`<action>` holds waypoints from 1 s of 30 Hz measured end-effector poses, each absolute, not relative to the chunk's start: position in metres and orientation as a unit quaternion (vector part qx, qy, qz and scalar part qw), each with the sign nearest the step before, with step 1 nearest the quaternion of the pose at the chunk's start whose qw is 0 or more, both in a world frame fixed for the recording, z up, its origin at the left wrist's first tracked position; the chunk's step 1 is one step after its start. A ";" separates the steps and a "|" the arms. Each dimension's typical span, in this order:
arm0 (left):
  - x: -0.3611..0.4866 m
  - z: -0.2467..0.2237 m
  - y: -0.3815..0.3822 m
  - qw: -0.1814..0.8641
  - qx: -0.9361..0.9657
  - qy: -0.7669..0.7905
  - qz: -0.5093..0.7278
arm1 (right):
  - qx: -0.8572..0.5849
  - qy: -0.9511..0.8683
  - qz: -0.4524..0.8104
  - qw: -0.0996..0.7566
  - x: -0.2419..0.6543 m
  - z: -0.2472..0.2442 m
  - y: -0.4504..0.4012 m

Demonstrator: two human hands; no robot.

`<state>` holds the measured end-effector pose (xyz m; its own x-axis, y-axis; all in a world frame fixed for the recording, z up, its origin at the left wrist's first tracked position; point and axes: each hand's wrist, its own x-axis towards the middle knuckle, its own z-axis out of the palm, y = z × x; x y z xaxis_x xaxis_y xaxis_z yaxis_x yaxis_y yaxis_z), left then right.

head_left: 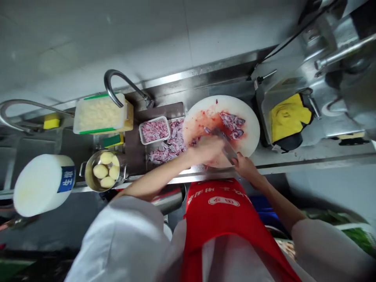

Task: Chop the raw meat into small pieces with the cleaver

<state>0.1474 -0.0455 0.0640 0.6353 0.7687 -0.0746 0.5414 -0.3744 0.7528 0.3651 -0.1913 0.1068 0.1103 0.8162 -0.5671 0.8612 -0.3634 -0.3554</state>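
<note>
Right of centre, the right hand (243, 164) grips the knife (228, 147) by its handle, seemingly to steer the blade over the board (249, 129). The left hand (210, 149) blurs beside the blade; whether it grips anything, I cannot tell. Meat (233, 122) lies on the board. At centre, a basket (157, 140) holds chopped pieces (154, 130); lower left, a pot (89, 180) holds apparent potatoes (100, 171).

The right hand (245, 167) is gripping a knife (228, 150) that is slanting over a round white board (252, 131). The left hand (209, 149) is reaching in just beside the knife, its grasp too blurred to tell. Meat (233, 122) is lying on the board, a white basket (155, 141) is holding chopped bits (154, 130), and a pot (89, 172) is holding potatoes (100, 171).
</note>
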 end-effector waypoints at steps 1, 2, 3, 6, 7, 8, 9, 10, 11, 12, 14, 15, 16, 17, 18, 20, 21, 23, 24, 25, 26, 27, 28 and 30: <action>0.142 0.067 -0.037 0.377 0.835 0.387 0.102 | 0.746 0.564 -0.350 0.046 0.369 0.101 -0.194; 0.135 0.069 -0.029 0.361 0.853 0.373 0.056 | 0.747 0.566 -0.344 0.059 0.373 0.096 -0.196; 0.127 0.069 -0.024 0.343 0.866 0.363 0.016 | 0.744 0.570 -0.340 0.070 0.376 0.094 -0.198; 0.101 0.058 -0.027 0.312 0.873 0.374 0.007 | 0.735 0.582 -0.338 0.084 0.379 0.093 -0.200; 0.094 0.053 -0.034 0.313 0.867 0.387 0.029 | 0.734 0.584 -0.336 0.089 0.378 0.094 -0.199; 0.090 0.047 -0.042 0.319 0.855 0.405 0.053 | 0.733 0.587 -0.332 0.094 0.377 0.096 -0.197; 0.087 0.042 -0.052 0.329 0.838 0.428 0.078 | 0.732 0.589 -0.326 0.100 0.375 0.099 -0.195; 0.085 0.037 -0.063 0.337 0.819 0.452 0.103 | 0.732 0.593 -0.317 0.108 0.372 0.102 -0.192; 0.084 0.033 -0.073 0.345 0.800 0.475 0.128 | 0.732 0.598 -0.306 0.115 0.369 0.106 -0.189; 0.084 0.030 -0.082 0.351 0.781 0.493 0.153 | 0.732 0.603 -0.293 0.120 0.365 0.109 -0.185; 0.083 0.026 -0.097 0.360 0.743 0.525 0.207 | 0.732 0.613 -0.271 0.125 0.356 0.116 -0.174; 0.083 0.025 -0.102 0.366 0.720 0.541 0.233 | 0.730 0.619 -0.263 0.124 0.351 0.119 -0.168; 0.082 0.023 -0.107 0.376 0.695 0.558 0.255 | 0.726 0.626 -0.259 0.121 0.346 0.121 -0.161; 0.082 0.022 -0.109 0.387 0.668 0.573 0.273 | 0.721 0.633 -0.257 0.116 0.342 0.122 -0.154; 0.082 0.021 -0.111 0.400 0.643 0.586 0.291 | 0.714 0.640 -0.259 0.111 0.339 0.122 -0.147; 0.081 0.020 -0.110 0.418 0.604 0.596 0.325 | 0.706 0.650 -0.261 0.105 0.335 0.121 -0.136; 0.081 0.021 -0.108 0.421 0.591 0.596 0.344 | 0.704 0.652 -0.260 0.105 0.334 0.119 -0.131; 0.082 0.025 -0.102 0.416 0.577 0.590 0.382 | 0.706 0.650 -0.258 0.108 0.336 0.113 -0.126; 0.083 0.028 -0.099 0.412 0.574 0.586 0.398 | 0.708 0.648 -0.258 0.107 0.338 0.110 -0.124; 0.085 0.032 -0.095 0.410 0.571 0.579 0.413 | 0.710 0.645 -0.262 0.105 0.340 0.108 -0.124; 0.089 0.037 -0.091 0.412 0.568 0.571 0.427 | 0.711 0.642 -0.267 0.102 0.342 0.105 -0.124; 0.094 0.043 -0.086 0.419 0.563 0.561 0.438 | 0.713 0.637 -0.273 0.099 0.345 0.103 -0.125; 0.101 0.049 -0.081 0.432 0.559 0.548 0.448 | 0.715 0.633 -0.281 0.096 0.347 0.102 -0.126; 0.120 0.063 -0.069 0.466 0.550 0.514 0.465 | 0.719 0.624 -0.292 0.093 0.351 0.101 -0.130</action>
<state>0.1203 -0.0690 0.0633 0.0390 0.9987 0.0331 0.1323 -0.0380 0.9905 0.3510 -0.1298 0.1013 0.0514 0.8428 -0.5357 0.9510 -0.2051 -0.2314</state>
